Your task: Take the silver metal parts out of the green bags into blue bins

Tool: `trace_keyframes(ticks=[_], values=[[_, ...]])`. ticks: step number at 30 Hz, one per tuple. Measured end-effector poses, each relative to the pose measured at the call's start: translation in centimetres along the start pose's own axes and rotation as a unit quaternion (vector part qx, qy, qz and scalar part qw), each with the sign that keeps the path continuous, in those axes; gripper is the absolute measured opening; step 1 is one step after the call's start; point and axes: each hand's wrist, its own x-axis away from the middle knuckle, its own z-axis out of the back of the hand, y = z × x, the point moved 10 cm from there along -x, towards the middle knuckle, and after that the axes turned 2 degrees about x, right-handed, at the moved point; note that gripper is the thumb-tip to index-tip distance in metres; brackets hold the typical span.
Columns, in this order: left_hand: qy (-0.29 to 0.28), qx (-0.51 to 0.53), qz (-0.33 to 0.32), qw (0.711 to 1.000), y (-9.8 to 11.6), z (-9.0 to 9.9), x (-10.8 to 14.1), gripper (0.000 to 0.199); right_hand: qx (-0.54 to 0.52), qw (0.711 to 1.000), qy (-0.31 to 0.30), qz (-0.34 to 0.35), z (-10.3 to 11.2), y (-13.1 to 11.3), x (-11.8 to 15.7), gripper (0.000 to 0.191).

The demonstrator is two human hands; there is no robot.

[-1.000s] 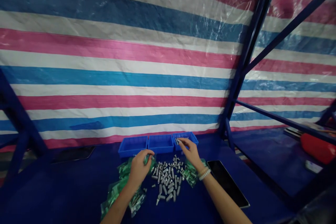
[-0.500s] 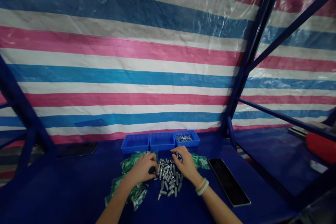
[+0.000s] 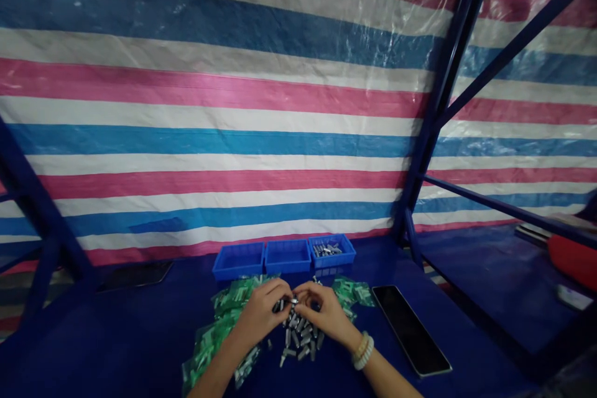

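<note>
My left hand (image 3: 265, 310) and my right hand (image 3: 324, 311) meet at the fingertips over a heap of small silvery metal parts (image 3: 301, 336) on the blue table. Between them is a small shiny metal part (image 3: 293, 301), pinched from both sides by thumb and fingers. Its exact kind is too small to make out. Beside and under my left forearm lie green-tinted plastic bags (image 3: 217, 339) with small pieces in them. More green bags (image 3: 352, 293) rest beyond my right hand. A pale beaded bracelet (image 3: 364, 351) circles my right wrist.
Three blue bins stand in a row behind the heap: the left bin (image 3: 239, 261), the middle bin (image 3: 288, 256) and the right bin (image 3: 332, 250), which contains metal parts. A dark phone (image 3: 411, 331) lies at right, another dark flat object (image 3: 135, 275) at left. Blue frame posts (image 3: 426, 112) flank the table before striped sheeting.
My hands have come together from either side of the heap. A small metal part is now pinched between their fingertips. The view has shifted slightly.
</note>
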Motion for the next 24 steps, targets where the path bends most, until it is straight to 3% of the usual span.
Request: trace_keyframes(ticks=[4,7,12,15,19,22,24], values=[[0.077,0.033,0.005,0.996,0.5,0.5,0.2,0.012,-0.02,0.999,0.036,0.009,0.7,0.0,0.0,0.012],[0.11,0.112,0.087,0.984,-0.9,0.0,0.5,0.011,0.018,0.996,0.078,0.045,1.9,-0.8,0.2,0.011],[0.038,0.339,0.234,0.91,-3.3,-4.7,1.6,0.007,0.103,0.984,0.095,0.114,2.0,-2.7,0.8,0.009],[0.044,0.399,0.276,0.873,-4.0,-5.9,2.3,0.016,0.123,0.981,0.092,0.118,1.9,-2.7,0.9,0.009],[0.13,0.385,0.29,0.867,-4.9,-4.4,2.6,0.021,0.108,0.985,0.103,0.089,2.4,-1.8,0.6,0.009],[0.2,0.346,0.25,0.882,-4.3,-2.3,2.6,0.016,0.029,0.993,0.105,0.043,2.7,-0.2,0.3,0.012],[0.202,0.312,0.208,0.905,-3.1,-1.6,2.3,0.014,-0.056,0.994,0.088,0.013,2.2,0.9,0.1,0.016]])
